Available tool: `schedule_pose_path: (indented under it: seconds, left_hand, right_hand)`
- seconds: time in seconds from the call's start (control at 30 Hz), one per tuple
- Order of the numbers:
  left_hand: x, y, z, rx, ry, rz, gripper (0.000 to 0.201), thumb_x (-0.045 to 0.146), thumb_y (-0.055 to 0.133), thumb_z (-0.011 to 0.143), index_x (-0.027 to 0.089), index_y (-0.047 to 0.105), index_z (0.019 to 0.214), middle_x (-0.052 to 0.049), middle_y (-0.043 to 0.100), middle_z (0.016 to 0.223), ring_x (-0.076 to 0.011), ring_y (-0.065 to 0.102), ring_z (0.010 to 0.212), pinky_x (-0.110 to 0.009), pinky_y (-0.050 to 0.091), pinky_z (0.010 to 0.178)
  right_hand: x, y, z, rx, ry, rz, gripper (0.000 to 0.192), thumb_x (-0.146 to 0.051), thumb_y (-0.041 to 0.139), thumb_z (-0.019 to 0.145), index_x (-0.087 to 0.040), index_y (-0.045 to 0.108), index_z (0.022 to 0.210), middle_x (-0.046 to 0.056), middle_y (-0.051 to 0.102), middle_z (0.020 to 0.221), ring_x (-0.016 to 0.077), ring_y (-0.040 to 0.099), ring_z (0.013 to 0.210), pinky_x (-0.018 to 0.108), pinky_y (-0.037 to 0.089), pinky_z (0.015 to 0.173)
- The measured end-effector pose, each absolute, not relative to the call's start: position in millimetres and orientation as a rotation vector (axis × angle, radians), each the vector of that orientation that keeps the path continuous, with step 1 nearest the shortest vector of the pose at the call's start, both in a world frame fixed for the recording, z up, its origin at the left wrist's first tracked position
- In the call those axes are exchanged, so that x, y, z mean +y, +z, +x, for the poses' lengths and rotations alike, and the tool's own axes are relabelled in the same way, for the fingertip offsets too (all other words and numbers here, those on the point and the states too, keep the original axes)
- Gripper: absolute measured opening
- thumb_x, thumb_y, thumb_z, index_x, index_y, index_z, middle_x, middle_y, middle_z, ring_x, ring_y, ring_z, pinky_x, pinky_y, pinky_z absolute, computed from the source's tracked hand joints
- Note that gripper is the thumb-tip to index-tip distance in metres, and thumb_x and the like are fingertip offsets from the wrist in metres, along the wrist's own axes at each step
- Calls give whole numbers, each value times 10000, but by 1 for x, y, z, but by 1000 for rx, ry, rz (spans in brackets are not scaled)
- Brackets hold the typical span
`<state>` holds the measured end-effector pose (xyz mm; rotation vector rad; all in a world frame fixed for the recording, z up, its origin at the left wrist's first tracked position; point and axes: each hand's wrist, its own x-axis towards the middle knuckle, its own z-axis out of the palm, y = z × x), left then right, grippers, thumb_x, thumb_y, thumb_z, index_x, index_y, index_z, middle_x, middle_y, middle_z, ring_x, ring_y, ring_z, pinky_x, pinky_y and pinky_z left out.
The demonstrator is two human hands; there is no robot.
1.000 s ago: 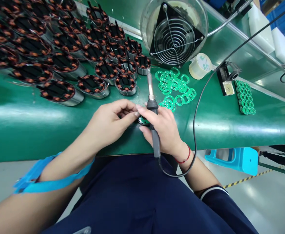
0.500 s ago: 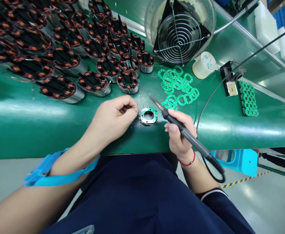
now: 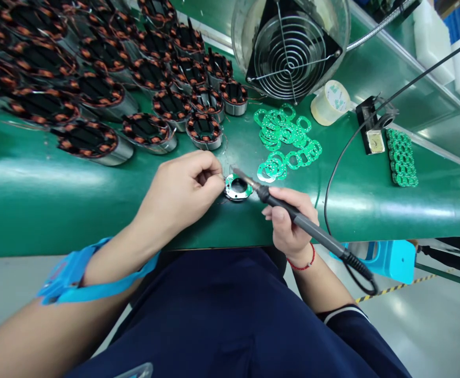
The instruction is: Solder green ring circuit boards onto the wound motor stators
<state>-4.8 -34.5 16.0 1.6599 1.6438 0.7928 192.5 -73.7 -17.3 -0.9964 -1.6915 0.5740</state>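
Green ring board (image 3: 238, 187) sits between my hands: right hand (image 3: 290, 223) grips the soldering iron (image 3: 292, 212), left hand (image 3: 182, 191) pinches fine wire beside it.

Left hand (image 3: 182, 189): fingertips curled in against the small stator (image 3: 238, 188); whatever they pinch is too thin to make out. Stator's near-left rim hidden behind those fingers. Soldering iron (image 3: 292, 215): tip lies over the stator's far rim; contact point too small to tell. Right hand (image 3: 290, 226): palm and lower fingers hidden under the iron's handle. Cord (image 3: 361, 278) loops right of the stator, then runs out of frame at the top right. Wound stators (image 3: 92, 94) left of the fan (image 3: 290, 50): far rows cut off by the top and left edges, blurred. Fan's top is cropped. Green boards (image 3: 287, 142) overlap; count unclear.
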Motion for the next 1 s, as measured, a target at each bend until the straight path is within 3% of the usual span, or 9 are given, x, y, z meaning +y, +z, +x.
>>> schedule_pose_path:
  seconds: [0.13, 0.23, 0.37, 0.5, 0.67, 0.8, 0.9, 1.0]
  left_hand:
    - [-35, 16, -5, 1661, 780, 1704, 115, 308, 471, 760, 257, 498, 660, 3, 541, 662, -169, 476, 628, -346, 355, 655]
    - [-36, 16, -4, 1662, 785, 1736, 111, 308, 451, 762, 259, 478, 666, 6, 528, 664, -168, 471, 627, -348, 348, 651]
    - [-36, 17, -3, 1666, 772, 1760, 149, 310, 435, 794, 259, 430, 655, 9, 498, 668, -165, 463, 631, -351, 351, 657]
    - [-36, 14, -7, 1656, 734, 1708, 178, 367, 449, 816, 254, 491, 686, 2, 543, 684, -174, 502, 646, -350, 376, 661]
    - [-44, 7, -23, 1503, 598, 1612, 339, 490, 544, 841, 230, 686, 1005, -27, 706, 863, -208, 614, 737, -339, 444, 678]
    - [-49, 6, -30, 1453, 659, 1713, 244, 414, 534, 858, 227, 688, 825, -17, 667, 797, -189, 593, 730, -331, 440, 710]
    - [-48, 7, -27, 1463, 783, 1552, 262, 464, 578, 831, 222, 677, 806, -4, 663, 778, -170, 573, 706, -309, 433, 688]
    - [-44, 7, -22, 1414, 776, 1373, 305, 510, 611, 784, 212, 663, 817, -2, 683, 769, -163, 578, 687, -294, 440, 668]
  right_hand:
    - [-65, -14, 190, -1814, 636, -1083, 437, -398, 439, 1105, -305, 424, 1532, 46, 787, 1127, 193, 803, 987, 399, 657, 950]
    - [-54, -3, 187, -2086, 629, -1095, 446, -295, 483, 1062, -312, 461, 1508, 41, 778, 1229, 216, 737, 1200, 436, 592, 1091]
    - [-43, 0, 185, -2352, 591, -1023, 595, -145, 474, 933, -263, 468, 1516, 50, 721, 1375, 238, 630, 1346, 451, 559, 1130]
    - [-41, -5, 186, -2366, 565, -1009, 658, -75, 420, 905, -225, 423, 1546, 64, 723, 1356, 217, 643, 1253, 423, 557, 1109]
    - [-40, -12, 189, -2283, 458, -1066, 538, -302, 530, 1042, -253, 398, 1561, 83, 733, 1286, 245, 680, 1139, 446, 557, 1063]
    - [-42, -16, 184, -2275, 411, -1175, 525, -425, 542, 1062, -224, 456, 1539, 116, 730, 1274, 263, 667, 1075, 464, 555, 1026]
    - [-46, -13, 177, -2332, 365, -1255, 535, -463, 537, 1068, -194, 500, 1528, 121, 740, 1205, 253, 654, 1009, 442, 556, 979]
    - [-49, -8, 173, -2379, 311, -1240, 530, -469, 538, 1068, -186, 525, 1515, 118, 742, 1234, 263, 641, 1129, 442, 536, 1033]
